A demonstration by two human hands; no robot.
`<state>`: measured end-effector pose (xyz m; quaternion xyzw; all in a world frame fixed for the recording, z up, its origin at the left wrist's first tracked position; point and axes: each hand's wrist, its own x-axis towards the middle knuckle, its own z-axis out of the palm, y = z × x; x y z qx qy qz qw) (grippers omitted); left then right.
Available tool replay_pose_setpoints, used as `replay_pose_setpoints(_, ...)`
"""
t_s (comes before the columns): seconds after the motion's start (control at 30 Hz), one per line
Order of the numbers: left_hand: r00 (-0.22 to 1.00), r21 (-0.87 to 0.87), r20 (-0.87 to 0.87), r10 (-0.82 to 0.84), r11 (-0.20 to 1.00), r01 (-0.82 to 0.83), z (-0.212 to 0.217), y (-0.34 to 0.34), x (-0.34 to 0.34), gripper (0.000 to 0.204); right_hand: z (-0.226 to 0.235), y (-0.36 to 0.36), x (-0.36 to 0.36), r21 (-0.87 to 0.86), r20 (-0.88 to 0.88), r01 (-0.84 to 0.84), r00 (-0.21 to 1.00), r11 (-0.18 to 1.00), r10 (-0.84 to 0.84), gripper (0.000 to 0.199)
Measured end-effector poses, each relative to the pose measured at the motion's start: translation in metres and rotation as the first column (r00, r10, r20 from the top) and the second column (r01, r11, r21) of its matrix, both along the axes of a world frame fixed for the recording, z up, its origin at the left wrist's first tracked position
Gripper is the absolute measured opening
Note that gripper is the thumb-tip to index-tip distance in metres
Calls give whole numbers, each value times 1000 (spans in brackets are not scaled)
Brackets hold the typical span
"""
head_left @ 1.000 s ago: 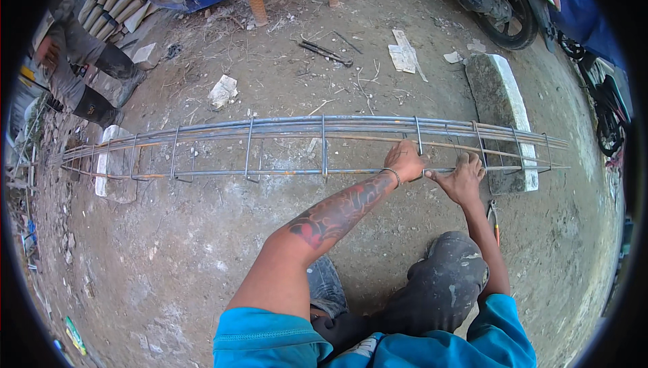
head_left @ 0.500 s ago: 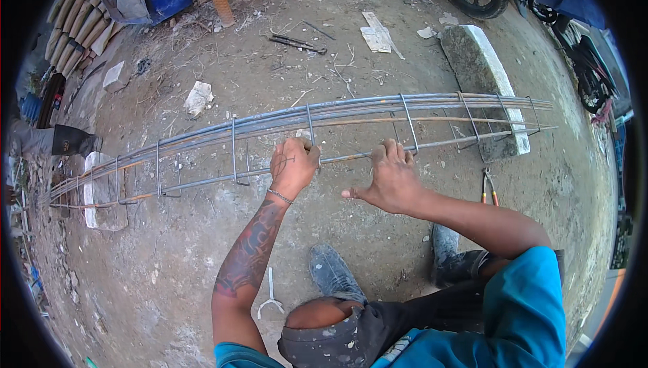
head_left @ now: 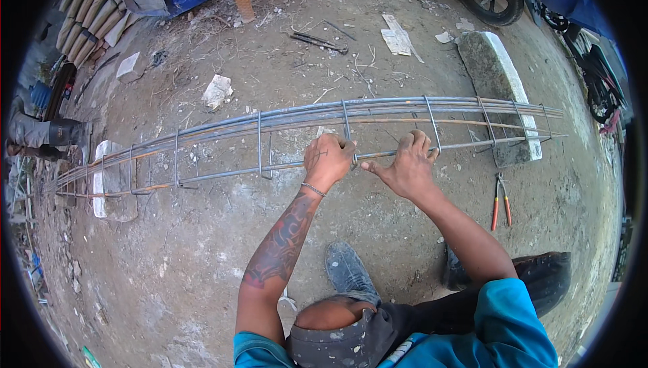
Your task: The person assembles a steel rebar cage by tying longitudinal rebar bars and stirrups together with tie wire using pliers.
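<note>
A long rebar cage point(head_left: 297, 119) lies across the view, its steel bars ringed by several square stirrups. My left hand point(head_left: 329, 159) is closed at the near lower bar, pinching the upright side of a stirrup point(head_left: 347, 121) near the cage's middle. Just to its right, my right hand point(head_left: 408, 167) has its fingers bent over the same near bar point(head_left: 385, 154). Its thumb stretches left along the bar toward the left hand. Part of the bar is hidden under both hands.
Concrete blocks hold up the cage at right point(head_left: 503, 71) and left point(head_left: 108, 179). Red-handled pincers point(head_left: 501, 200) lie right of my arm; a dark long-handled tool point(head_left: 318, 42) lies beyond the cage. A person's boot point(head_left: 71, 135) shows at far left. A motorcycle wheel point(head_left: 503, 0) stands far right.
The view has shifted, so the cage sits farther right in it. The stirrup at my left hand has slid slightly right along the bars, and my hands are closer together.
</note>
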<state>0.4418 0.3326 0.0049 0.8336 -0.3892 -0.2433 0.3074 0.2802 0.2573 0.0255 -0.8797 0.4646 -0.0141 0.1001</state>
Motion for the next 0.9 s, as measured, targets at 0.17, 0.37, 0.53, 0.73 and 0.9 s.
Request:
replay_pose_setpoints(0.17, 1000, -75, 8, 0, 997, 0, -3, 4, 0, 31, -3, 5, 7, -27, -43, 8, 999, 1000, -9, 105)
replay_pose_setpoints(0.37, 1000, -92, 22, 7, 996, -5, -6, 5, -2, 32, -5, 6, 11, -19, -45, 44, 998, 999, -45, 107)
replay_pose_setpoints(0.53, 998, -83, 59, -30, 996, 35, -1, -3, -6, 33, -1, 0, 9, -18, -64, 83, 994, 996, -84, 107)
replay_pose_setpoints(0.73, 999, -86, 43, 19, 996, -16, -7, 7, 0, 34, -5, 7, 19, 41, -78, 29, 997, 999, -26, 106)
replay_pose_setpoints(0.9, 979, -514, 189, 78, 857, 31, -6, 18, -6, 23, 7, 21, 1, -240, 194, -19, 979, 971, 67, 82)
